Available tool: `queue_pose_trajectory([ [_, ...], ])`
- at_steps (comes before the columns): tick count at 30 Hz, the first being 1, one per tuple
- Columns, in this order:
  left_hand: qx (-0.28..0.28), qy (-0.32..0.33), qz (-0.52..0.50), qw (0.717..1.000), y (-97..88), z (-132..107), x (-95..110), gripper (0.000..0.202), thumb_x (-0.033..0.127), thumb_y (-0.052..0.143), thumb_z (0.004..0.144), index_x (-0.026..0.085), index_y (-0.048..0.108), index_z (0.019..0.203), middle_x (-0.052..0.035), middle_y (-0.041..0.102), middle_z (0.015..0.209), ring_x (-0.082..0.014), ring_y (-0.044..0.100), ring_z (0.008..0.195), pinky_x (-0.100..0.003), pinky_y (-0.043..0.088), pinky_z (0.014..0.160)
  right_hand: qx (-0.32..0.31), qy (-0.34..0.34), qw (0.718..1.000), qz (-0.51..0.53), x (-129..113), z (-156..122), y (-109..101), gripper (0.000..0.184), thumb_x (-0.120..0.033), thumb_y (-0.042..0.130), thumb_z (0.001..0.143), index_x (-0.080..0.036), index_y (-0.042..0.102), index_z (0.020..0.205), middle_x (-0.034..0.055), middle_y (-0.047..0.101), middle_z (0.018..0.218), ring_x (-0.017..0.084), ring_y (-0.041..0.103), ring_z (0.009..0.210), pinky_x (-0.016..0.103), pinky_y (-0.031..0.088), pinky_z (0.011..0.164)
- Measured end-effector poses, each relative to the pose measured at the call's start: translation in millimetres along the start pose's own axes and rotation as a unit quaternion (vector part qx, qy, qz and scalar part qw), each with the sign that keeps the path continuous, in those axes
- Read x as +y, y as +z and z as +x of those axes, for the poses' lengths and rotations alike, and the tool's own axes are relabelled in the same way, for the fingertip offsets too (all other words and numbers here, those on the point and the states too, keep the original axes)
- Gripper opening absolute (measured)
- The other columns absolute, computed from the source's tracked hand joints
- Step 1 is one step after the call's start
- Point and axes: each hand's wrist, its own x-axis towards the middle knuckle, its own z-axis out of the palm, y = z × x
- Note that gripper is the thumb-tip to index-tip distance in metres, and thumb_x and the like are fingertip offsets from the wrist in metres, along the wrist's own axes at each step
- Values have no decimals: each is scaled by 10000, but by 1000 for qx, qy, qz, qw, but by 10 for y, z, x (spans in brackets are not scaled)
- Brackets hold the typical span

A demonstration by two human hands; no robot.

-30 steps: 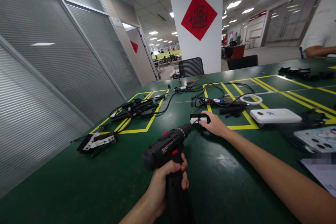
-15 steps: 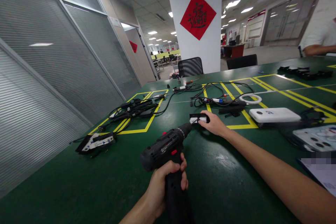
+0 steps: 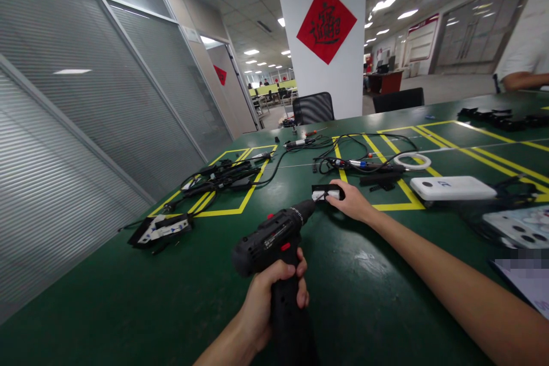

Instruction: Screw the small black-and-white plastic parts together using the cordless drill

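Observation:
My left hand (image 3: pixel 272 291) is closed round the grip of a black cordless drill (image 3: pixel 274 237) with red buttons. The drill's chuck points up and to the right, towards a small black-and-white part (image 3: pixel 319 194). My right hand (image 3: pixel 345 200) grips that part at its right end, just above or on the green table; its underside does not show clearly. Whether the tip of the bit touches the part cannot be made out.
Tangled black cables (image 3: pixel 227 177) and a black-and-white piece (image 3: pixel 163 229) lie at left. Beyond my right hand are pen-like tools (image 3: pixel 360 164) and a white ring (image 3: pixel 412 161). A white power bank (image 3: pixel 452 189) and a phone (image 3: pixel 518 223) are at right. A person's arm (image 3: pixel 523 80) rests at the far right.
The whole view has shifted very slightly. Both hands, the drill and the small part hold nearly the same places relative to each other.

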Motion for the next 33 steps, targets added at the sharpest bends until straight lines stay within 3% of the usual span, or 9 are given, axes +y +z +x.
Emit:
queue_pose_trajectory([
  [7, -20, -7, -14, 1000, -33, 7, -1, 164, 156, 372, 764, 146, 500, 866, 11, 433, 707, -84, 441, 422, -303, 405, 532, 3, 4, 1000, 4, -12, 3, 2, 387, -324, 569, 728, -190, 535, 1090, 54, 609, 992, 193, 572, 882, 316, 429, 818],
  [23, 17, -4, 2, 1000, 47, -12, 15, 164, 159, 363, 760, 136, 500, 848, 15, 426, 686, -79, 427, 409, -300, 397, 518, 1, -2, 1000, 1, -5, 7, 5, 379, -326, 564, 733, -192, 537, 1086, 50, 611, 988, 191, 569, 874, 309, 427, 809],
  [33, 7, -6, 1, 1000, 23, -6, 12, 164, 158, 350, 767, 139, 491, 850, 18, 423, 690, -79, 433, 413, -300, 395, 520, -4, -3, 1000, -5, -27, 2, -11, 376, -340, 556, 744, -187, 532, 1087, 52, 613, 984, 190, 570, 881, 296, 423, 800],
])
